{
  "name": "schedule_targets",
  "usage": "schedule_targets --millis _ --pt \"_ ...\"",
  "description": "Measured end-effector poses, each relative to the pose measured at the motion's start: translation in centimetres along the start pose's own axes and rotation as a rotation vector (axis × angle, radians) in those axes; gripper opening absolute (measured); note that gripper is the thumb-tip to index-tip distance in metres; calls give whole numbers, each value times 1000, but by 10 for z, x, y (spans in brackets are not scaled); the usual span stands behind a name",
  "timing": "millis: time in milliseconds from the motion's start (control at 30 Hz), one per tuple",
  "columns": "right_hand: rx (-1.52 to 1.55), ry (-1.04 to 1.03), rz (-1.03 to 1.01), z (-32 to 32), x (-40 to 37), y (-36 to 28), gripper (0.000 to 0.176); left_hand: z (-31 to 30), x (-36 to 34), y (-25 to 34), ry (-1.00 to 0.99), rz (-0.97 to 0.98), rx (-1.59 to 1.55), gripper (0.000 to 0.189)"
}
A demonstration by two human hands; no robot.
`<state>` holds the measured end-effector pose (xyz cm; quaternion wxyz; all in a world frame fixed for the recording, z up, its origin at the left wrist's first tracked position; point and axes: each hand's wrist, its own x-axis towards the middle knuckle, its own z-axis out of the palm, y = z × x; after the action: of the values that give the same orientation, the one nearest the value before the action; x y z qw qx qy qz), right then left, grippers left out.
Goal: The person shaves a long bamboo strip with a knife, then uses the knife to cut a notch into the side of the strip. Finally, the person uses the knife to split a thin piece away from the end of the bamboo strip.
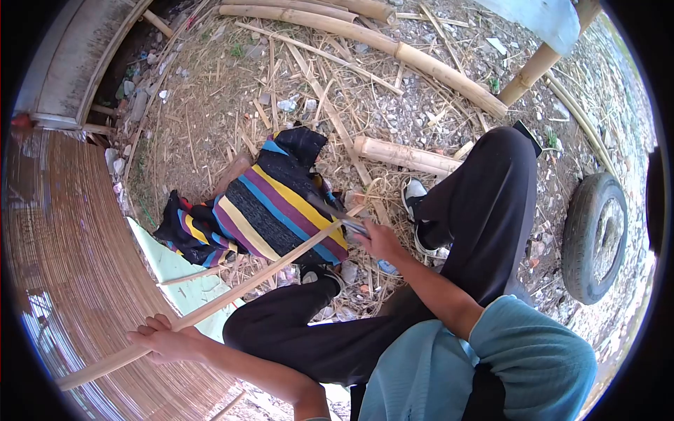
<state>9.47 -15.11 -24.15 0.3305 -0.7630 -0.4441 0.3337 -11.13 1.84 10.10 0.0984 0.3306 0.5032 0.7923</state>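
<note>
A long pale bamboo strip (242,289) runs slantwise from the lower left to the middle of the view. My left hand (165,340) is closed around it close to its lower-left end. At the other end, my right hand (382,243) grips a knife (328,209), whose dark blade crosses the strip near its tip. Fine shavings curl beside that tip. Beneath the strip lies a striped cloth (270,203) in black, yellow, purple and blue, bunched up on the ground between my feet.
Bamboo poles (435,70) lie across the ground ahead, with a shorter bamboo piece (407,154) closer in. An old tyre (595,238) rests at the right. Stacked thin bamboo strips (77,259) fill the left side, beside a pale green panel (158,256). Splinters and rubble litter the dirt.
</note>
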Motion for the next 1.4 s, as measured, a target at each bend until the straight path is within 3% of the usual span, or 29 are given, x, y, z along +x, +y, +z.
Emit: schedule_targets --millis 67,333,467,567,700,767,867,1067,1133,1233,1333,1400 --pt "-182 -151 579 29 -20 64 41 -1 1 1 -16 16 11 33" --pt "-218 -157 535 11 -26 55 46 -2 6 -1 -10 14 66 32" --pt "-180 -124 333 -4 0 17 42 -6 9 -4 -9 8 48 34" --pt "49 17 -45 -7 14 -2 38 -7 9 -5 -34 9 40 34" --pt "-130 -37 20 -3 -11 34 38 2 -1 1 22 -12 72 36" --pt "-207 -80 516 15 -36 71 42 2 0 2 10 -2 82 37" --pt "-268 -167 596 18 -34 66 49 5 4 0 28 17 91 37" --pt "-178 -109 374 17 -7 39 51 1 5 -1 16 14 34 33" --pt "35 -103 143 2 7 8 48 0 3 -2 4 14 8 32" --pt "127 -50 -22 -14 17 -24 44 -3 5 -1 -55 34 -10 31" --pt "29 -18 -39 -1 4 10 48 -9 10 -6 -87 17 -25 28" --pt "-161 -107 487 12 -27 46 56 -9 15 -9 -77 -7 -48 29"
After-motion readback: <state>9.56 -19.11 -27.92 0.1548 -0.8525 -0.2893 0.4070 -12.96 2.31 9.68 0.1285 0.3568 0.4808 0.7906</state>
